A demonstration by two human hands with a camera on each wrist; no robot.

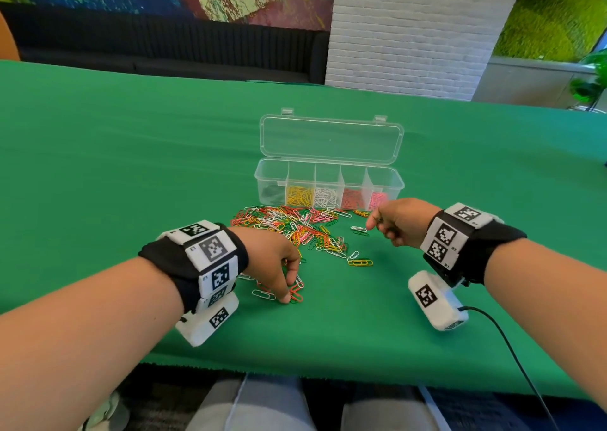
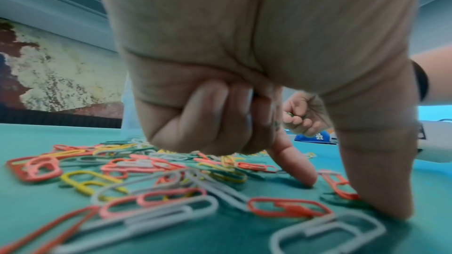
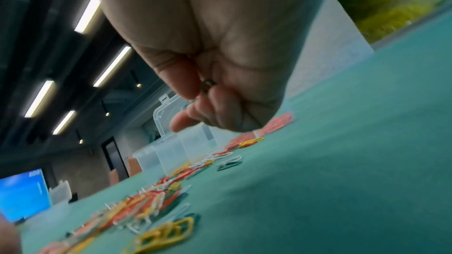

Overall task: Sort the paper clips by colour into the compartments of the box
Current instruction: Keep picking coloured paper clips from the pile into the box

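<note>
Left grip: left hand [image 1: 272, 263] is at the near edge of the loose clips, index fingertip [image 2: 303, 177] and thumb tip pressed down on the tabletop [image 1: 98, 167] on either side of a red clip [image 2: 340, 184]; the other fingers are curled into the palm. Nothing is lifted yet, the clip lies flat between the two tips.
Right grip: right hand [image 1: 399, 222] hovers above the far right edge of the pile, fingers curled in; the right wrist view shows the end of a dark green clip [image 3: 208, 84] caught between the curled fingers and the palm. How many clips it holds I cannot tell.
Loose pile: paper clips [image 1: 295, 227], mixed red, pink, yellow, white and green, spread on the tabletop between the hands and the box, touching its near wall.
Box: clear box [image 1: 328, 171], lid open and leaning back, five compartments; from left: dark clips (probably green), yellow, white, red, pink.
Step in hand: mid-sort, judged; every compartment has some clips, a large share is unsorted.
Next move, left: close the pinch, lift the red clip free of its neighbours, carry it to the fourth compartment.
Next move, right: carry green across to the far left compartment and let go.
Writing: wristbands [image 1: 210, 250] carry square black-and-white code markers, small print beside them unreadable. A blue cap [image 2: 315, 137] far off bears a white interlocked LA-style logo.
</note>
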